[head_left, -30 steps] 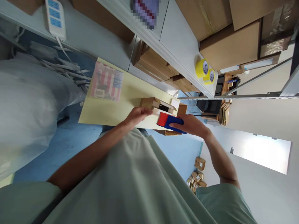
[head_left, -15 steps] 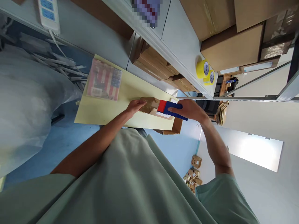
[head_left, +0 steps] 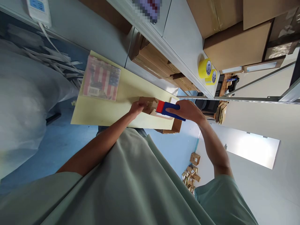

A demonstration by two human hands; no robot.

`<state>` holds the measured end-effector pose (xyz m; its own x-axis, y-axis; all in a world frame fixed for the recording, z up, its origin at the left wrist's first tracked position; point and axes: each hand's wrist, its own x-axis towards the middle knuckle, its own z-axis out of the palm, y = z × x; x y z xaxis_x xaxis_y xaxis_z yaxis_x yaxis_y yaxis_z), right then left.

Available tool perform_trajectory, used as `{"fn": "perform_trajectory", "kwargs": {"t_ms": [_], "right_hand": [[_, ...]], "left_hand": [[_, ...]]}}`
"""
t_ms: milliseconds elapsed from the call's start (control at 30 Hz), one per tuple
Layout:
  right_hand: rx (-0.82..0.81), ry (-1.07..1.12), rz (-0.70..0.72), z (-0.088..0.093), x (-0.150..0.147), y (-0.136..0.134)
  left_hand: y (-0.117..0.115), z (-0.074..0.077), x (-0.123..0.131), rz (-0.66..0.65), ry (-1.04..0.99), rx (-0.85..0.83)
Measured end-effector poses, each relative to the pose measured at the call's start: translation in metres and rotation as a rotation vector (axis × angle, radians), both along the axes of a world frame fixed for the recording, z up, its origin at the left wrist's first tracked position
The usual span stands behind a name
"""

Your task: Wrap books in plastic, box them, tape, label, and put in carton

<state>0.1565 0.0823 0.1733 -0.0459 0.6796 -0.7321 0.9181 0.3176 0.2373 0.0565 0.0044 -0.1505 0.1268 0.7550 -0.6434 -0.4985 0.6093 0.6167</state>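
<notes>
A small brown cardboard box lies on a pale yellow table. My left hand rests against the box's left end, fingers curled on it. My right hand is closed round a red and blue tape dispenser, whose red head sits on top of the box. A white label shows on the box under the dispenser.
A flat packet with red and white stripes lies on the table's left part. Two yellow tape rolls sit on a grey shelf beside large cartons. A white bag bulges at left. Small boxes litter the blue floor.
The dispenser has moved from beside the box up onto its top and slid a little leftward. My left hand has stayed at the box's end. The view has shifted slightly.
</notes>
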Motion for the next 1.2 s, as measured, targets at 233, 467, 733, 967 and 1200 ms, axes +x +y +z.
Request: {"fn": "perform_trajectory", "kwargs": {"t_ms": [233, 467, 733, 967, 1200], "right_hand": [[0.003, -0.005, 0.018, 0.006, -0.009, -0.007], [-0.038, -0.028, 0.054, 0.013, 0.001, -0.014], [-0.041, -0.036, 0.061, 0.011, 0.003, -0.026], [0.005, -0.076, 0.116, 0.009, 0.002, -0.036], [0.006, -0.081, 0.127, -0.002, 0.022, -0.035]], "left_hand": [[-0.020, -0.021, -0.001, -0.128, 0.403, 0.052], [-0.037, 0.005, -0.010, -0.118, 0.417, 0.429], [-0.021, 0.047, 0.017, -0.253, 0.523, 0.725], [-0.020, 0.043, 0.022, -0.296, 0.572, 0.756], [-0.021, 0.034, 0.022, -0.359, 0.569, 0.681]]}}
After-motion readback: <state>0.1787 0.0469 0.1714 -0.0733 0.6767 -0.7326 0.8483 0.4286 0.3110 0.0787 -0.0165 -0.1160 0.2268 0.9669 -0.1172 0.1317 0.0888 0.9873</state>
